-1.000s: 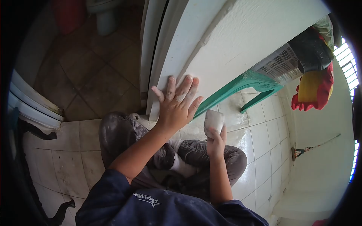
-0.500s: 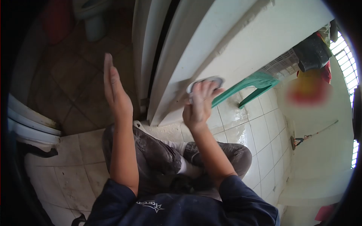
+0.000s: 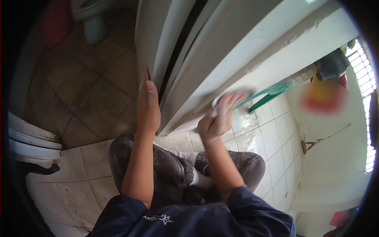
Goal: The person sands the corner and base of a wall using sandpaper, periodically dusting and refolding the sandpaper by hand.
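Your right hand (image 3: 218,118) grips grey-white block (image 3: 246,92): likely light, stiff; hold sides. Left hand (image 3: 150,108) empty, near white doorframe edge (image 3: 154,47).

White door frame (image 3: 213,75) blocks the middle — room lies left of the left hand (image 3: 150,108) (over brown tiles (image 3: 89,85)); green plastic leg (image 3: 269,101) beyond the right hand (image 3: 216,121).

The right hand (image 3: 216,121) curled in a blurred grip; left of that grip, the left hand (image 3: 150,106) stretched straight, edge-on.
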Tool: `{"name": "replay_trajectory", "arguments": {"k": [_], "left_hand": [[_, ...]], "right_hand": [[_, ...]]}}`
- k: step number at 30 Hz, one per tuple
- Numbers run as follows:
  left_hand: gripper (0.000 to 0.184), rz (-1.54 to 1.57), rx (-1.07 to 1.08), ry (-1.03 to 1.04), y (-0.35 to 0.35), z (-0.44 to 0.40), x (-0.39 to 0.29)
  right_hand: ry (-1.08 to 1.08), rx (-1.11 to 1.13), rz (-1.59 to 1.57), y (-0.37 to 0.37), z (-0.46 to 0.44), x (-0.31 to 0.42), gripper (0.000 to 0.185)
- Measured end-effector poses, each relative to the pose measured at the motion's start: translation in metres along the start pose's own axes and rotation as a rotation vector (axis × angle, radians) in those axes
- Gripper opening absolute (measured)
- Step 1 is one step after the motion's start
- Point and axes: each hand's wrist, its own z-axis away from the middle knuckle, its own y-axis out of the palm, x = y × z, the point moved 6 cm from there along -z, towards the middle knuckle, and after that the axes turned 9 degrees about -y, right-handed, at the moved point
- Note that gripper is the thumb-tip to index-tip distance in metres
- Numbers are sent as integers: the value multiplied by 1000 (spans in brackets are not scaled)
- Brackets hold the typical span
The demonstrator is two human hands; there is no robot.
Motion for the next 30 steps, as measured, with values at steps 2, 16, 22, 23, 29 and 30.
{"name": "replay_trajectory", "arguments": {"k": [2, 16, 22, 23, 29, 30], "left_hand": [[80, -14, 12, 6, 4, 1, -1], [91, -59, 10, 50, 6, 2, 4], [96, -70, 19, 27, 12, 4, 2], [94, -71, 16, 32, 11, 6, 1], [88, -93, 1, 90, 9, 4, 6], [88, -99, -4, 106, 10, 2, 8]], "right_hand": [[-94, 29, 91, -3, -72, -11, 59], [88, 102, -7, 16, 44, 10, 61], [-76, -32, 18, -2, -100, -19, 61], [-54, -40, 0, 1, -91, -14, 59], [97, 82, -117, 18, 65, 30, 51], [139, 62, -173, 12, 45, 25, 51]]}}
